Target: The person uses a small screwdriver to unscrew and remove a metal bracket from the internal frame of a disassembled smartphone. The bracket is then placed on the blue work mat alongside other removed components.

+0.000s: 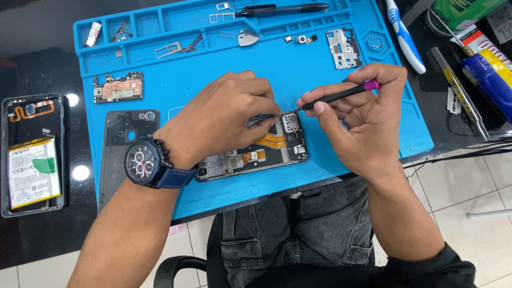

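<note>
While right hand fingers pinch a slim screwdriver, tip at the opened phone's far edge, left hand fingers close on tweezers beside it. Phone lies mid-mat, near edge. Risk: tip slipping could gouge the orange flex cable.

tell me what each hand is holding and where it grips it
The right hand pinches a thin screwdriver near its purple end. The left hand grips tweezers, mostly hidden under its fingers, over the opened phone.
</note>
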